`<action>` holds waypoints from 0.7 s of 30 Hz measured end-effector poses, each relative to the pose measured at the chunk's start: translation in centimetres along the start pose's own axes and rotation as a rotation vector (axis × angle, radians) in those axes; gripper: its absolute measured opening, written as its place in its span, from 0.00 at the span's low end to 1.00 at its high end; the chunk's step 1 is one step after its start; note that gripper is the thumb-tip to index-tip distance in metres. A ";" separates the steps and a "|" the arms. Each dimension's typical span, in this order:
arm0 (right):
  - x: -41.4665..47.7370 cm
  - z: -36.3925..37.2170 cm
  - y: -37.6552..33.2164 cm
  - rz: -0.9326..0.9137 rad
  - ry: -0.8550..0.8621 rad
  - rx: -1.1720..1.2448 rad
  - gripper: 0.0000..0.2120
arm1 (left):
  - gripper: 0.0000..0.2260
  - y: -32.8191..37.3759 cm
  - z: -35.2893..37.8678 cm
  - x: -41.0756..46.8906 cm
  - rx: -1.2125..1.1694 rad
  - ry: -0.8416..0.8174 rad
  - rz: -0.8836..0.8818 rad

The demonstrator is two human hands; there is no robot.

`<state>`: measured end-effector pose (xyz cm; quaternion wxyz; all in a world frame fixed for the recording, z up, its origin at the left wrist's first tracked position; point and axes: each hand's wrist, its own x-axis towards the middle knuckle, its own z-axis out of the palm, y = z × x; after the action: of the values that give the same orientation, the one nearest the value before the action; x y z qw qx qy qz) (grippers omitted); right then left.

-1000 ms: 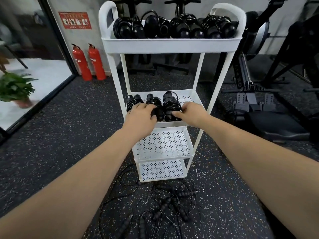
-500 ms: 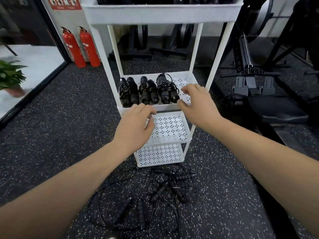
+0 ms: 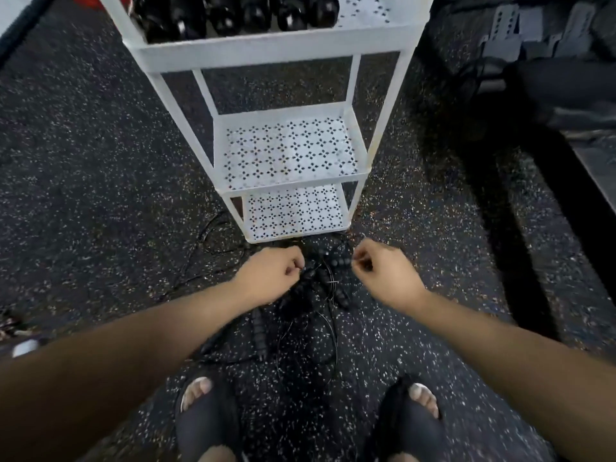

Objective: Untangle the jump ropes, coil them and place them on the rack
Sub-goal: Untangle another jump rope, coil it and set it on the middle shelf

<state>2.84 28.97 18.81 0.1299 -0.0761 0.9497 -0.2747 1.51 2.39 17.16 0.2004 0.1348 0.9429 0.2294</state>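
Two feet: in black open-toed sandals, the left sandal [image 3: 206, 425] and right sandal [image 3: 410, 425] planted apart on the speckled floor [image 3: 100, 161].
Tangled jump ropes [image 3: 320, 295]: a black heap of handles and thin cords on the floor, just ahead of the feet and right in front of the rack.
Left hand [image 3: 270, 278]: fingers curled, at the heap's left edge; blur hides whether it pinches a cord.
Right hand [image 3: 386, 275]: fingers curled likewise, at the heap's right edge; any hold on a cord is unclear.
Rack [image 3: 266, 50]: white, with two perforated lower shelves.
Coiled ropes [image 3: 233, 15]: black bundles side by side on the upper shelf.
Gym equipment [image 3: 550, 85]: dark, far right.
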 end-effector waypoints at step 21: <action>-1.3 19.2 6.7 0.243 -0.429 0.232 0.06 | 0.22 -13.4 15.2 0.0 0.692 -0.489 0.229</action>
<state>9.13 25.23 -0.19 0.3680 -0.0025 0.8647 -0.3418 5.98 -3.31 -1.73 0.3340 0.3481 0.8680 -0.1178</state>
